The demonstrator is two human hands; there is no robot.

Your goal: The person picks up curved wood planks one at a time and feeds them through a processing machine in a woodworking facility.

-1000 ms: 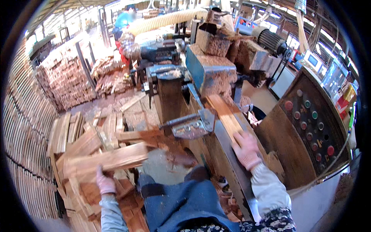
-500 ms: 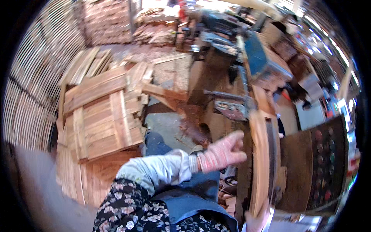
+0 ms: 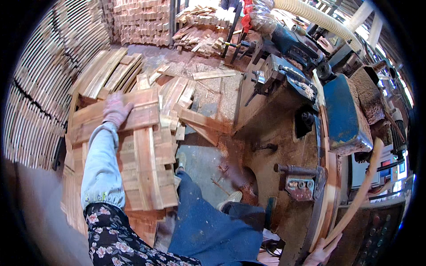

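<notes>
My left hand (image 3: 116,109), in a pinkish knit glove, lies on the top plank (image 3: 144,108) of a wood stack at the left. Its thumb is spread and its fingers reach toward the plank's far edge. More boards (image 3: 147,168) lie crosswise beneath that plank. At the lower right, my right hand (image 3: 323,253) is closed round the near end of a long, thin wooden strip (image 3: 360,195), partly cut off by the picture's edge. The strip slants up and away over a dark control panel. Beside it, a straight wooden piece (image 3: 327,206) lies along the machine's bed.
A rusty woodworking machine (image 3: 277,150) with a blue housing (image 3: 344,111) fills the right side. Tall stacks of slats (image 3: 35,88) line the left. Scrap wood (image 3: 206,117) lies on the floor ahead, near my shoes. A ribbed hose (image 3: 319,20) runs overhead.
My left hand has swung from beside the machine over to the wood stack on the left. My view has shifted, and the strip in my right hand now shows angled away from the machine.
</notes>
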